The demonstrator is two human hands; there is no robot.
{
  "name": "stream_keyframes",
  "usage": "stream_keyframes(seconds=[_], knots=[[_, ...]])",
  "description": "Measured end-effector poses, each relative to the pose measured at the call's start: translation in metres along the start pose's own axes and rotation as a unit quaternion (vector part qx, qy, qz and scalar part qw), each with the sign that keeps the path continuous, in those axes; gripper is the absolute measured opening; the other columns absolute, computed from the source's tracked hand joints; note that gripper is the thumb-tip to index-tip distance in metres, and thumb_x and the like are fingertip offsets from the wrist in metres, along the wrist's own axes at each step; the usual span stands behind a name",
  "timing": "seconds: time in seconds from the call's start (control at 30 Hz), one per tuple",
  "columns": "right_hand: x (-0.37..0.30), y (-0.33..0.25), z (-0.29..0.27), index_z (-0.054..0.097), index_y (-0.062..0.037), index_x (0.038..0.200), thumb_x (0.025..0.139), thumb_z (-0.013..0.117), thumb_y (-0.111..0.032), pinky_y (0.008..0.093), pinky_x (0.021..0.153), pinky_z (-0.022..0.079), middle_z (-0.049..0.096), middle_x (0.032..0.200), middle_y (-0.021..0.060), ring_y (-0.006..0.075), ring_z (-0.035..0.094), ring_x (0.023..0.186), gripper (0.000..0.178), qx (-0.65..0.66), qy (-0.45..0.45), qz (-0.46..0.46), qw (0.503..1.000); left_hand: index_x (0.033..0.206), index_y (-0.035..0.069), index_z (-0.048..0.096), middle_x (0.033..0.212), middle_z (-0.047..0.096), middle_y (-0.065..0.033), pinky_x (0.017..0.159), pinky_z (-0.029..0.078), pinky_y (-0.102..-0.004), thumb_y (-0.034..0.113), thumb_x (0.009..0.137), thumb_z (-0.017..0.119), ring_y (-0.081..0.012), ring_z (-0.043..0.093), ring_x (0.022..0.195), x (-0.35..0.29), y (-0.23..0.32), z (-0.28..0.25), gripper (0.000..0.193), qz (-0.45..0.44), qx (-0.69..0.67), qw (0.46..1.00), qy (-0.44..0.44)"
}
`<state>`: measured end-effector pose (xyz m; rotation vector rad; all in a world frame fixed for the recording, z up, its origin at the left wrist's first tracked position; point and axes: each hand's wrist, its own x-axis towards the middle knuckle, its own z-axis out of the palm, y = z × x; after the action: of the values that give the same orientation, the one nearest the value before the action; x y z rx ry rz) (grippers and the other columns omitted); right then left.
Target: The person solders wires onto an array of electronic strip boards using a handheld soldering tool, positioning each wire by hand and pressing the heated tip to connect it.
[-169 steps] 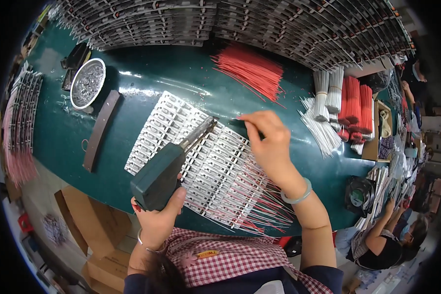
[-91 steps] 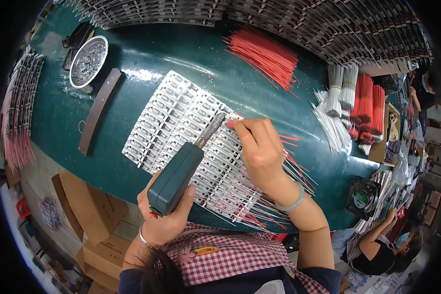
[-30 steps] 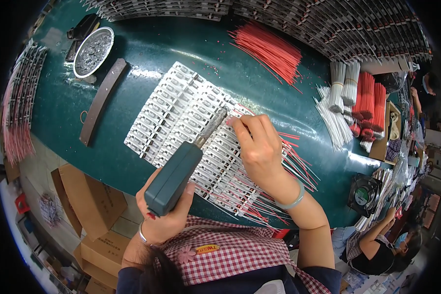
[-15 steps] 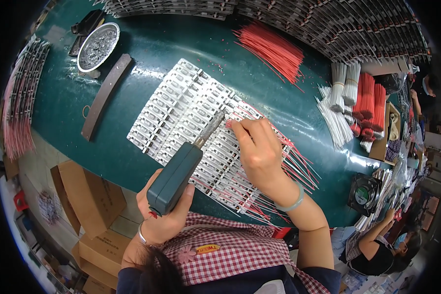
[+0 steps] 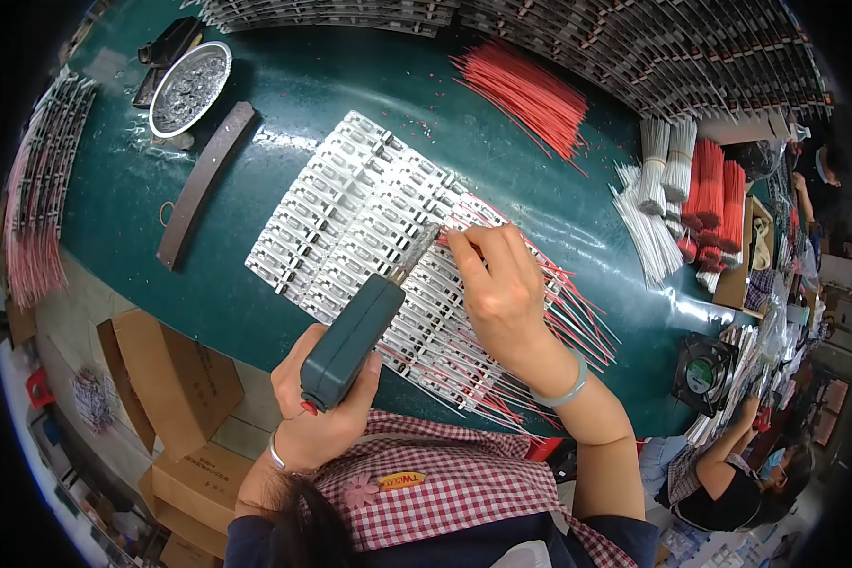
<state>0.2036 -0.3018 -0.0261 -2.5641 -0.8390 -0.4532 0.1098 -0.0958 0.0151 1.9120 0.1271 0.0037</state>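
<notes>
My left hand (image 5: 324,393) is wrapped round a dark green soldering gun (image 5: 358,336). The gun's grey, crusted tip points up and right, reaching the middle of a slanted array of white rectangular connector pieces (image 5: 346,208). Right at that tip, my right hand (image 5: 506,298) pinches a short red wire end (image 5: 443,235) between thumb and forefinger. Its palm hovers over the array's right part, where many thin red and white wires (image 5: 577,308) run out from the pieces toward the lower right. My fingers hide most of the pinched wire.
A metal bowl of grey scraps (image 5: 191,90) stands at the far left beside a curved brown bar (image 5: 204,189). Loose red wires (image 5: 525,99) lie at the back. Bundled white and red wires (image 5: 710,194) and a black fan (image 5: 705,369) sit right. Another person (image 5: 748,483) works at lower right.
The soldering gun in my left hand has shifted slightly up and right, bringing its tip closer to my right fingertips. My right hand has barely moved.
</notes>
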Motion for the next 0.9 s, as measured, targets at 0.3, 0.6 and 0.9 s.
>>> stream_keyframes(seconds=[0.3,0.6,0.9], knots=[[0.001,-0.001,0.0,0.066,0.0068,0.1,0.074,0.064,-0.002,0.0361,0.069,0.05,0.059,0.093,0.0129,0.0267,0.058,0.084,0.027,-0.002,-0.003,0.0,1.0,0.101,-0.003,0.067,0.082,0.065,-0.0059,0.063,0.049,-0.0255,0.002,0.081,0.075,-0.0125,0.062,0.07,-0.01,0.002,-0.006,0.022,-0.05,-0.019,0.998,0.018],[0.001,-0.002,0.001,0.065,0.0061,0.1,0.074,0.066,0.0,0.0356,0.068,0.05,0.059,0.092,0.0125,0.0261,0.058,0.083,0.027,-0.012,0.016,-0.007,1.0,0.108,-0.005,0.068,0.09,0.069,-0.0095,0.068,0.051,-0.0262,0.004,0.082,0.075,-0.0153,0.065,0.075,-0.016,0.0,-0.013,0.028,-0.048,-0.031,0.998,0.032],[-0.004,-0.009,0.0,0.065,0.0083,0.102,0.071,0.066,0.002,0.0361,0.069,0.05,0.06,0.094,0.0133,0.0265,0.057,0.082,0.033,0.017,0.015,-0.011,1.0,0.101,-0.005,0.067,0.09,0.066,-0.0101,0.063,0.05,-0.0261,-0.001,0.081,0.074,-0.0143,0.062,0.071,-0.01,0.0,-0.011,0.022,0.029,0.0,0.999,0.014]])
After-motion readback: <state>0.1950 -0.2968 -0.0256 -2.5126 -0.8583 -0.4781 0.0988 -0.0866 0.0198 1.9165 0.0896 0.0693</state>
